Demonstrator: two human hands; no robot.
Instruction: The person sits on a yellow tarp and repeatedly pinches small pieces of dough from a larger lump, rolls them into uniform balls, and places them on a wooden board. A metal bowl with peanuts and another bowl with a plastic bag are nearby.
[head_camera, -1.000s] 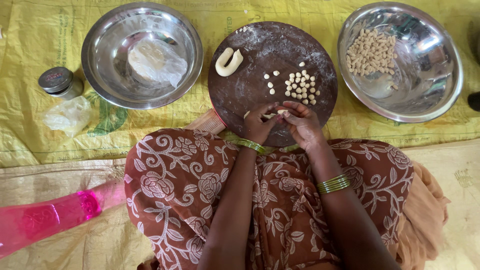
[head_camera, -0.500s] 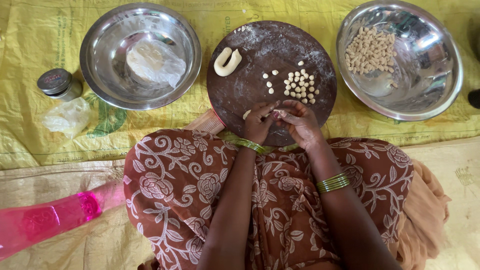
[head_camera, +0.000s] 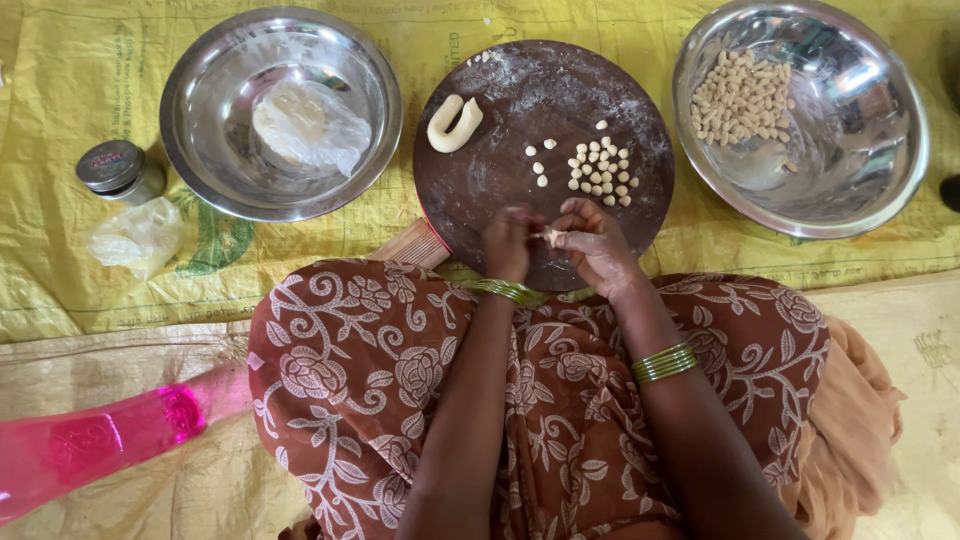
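Dough piece (head_camera: 548, 237), a small pale lump, is pinched between the fingertips of both hands over the near edge of the round dark board (head_camera: 480, 180). It is judged very light, soft and easily squashed, slightly tacky where unfloured; fingertip pressure alone should shape it, and a firmer grip would likely flatten it. The best hold appears to be at its two ends, thumb against forefinger. Its colour is off-white to cream, its surface matt; finer shape is too small to tell.

Left hand (head_camera: 512, 243) is curled, fingers drawn narrow around the near side of the lump. Right hand (head_camera: 592, 243) is likewise closed to a pinch, touching the lump from the other side. Both wrists carry green bangles.

On the floured board lie a cluster of small cut dough bits (head_camera: 598, 168) and, well apart from them, a bent dough roll (head_camera: 454, 124). Left steel bowl (head_camera: 190, 110) holds a clear plastic-wrapped mass; right steel bowl (head_camera: 900, 150) holds many shaped pale pieces (head_camera: 742, 97). A small lidded tin (head_camera: 120, 170) stands beside the left bowl. A pink bottle (head_camera: 90, 445) lies near the knee.
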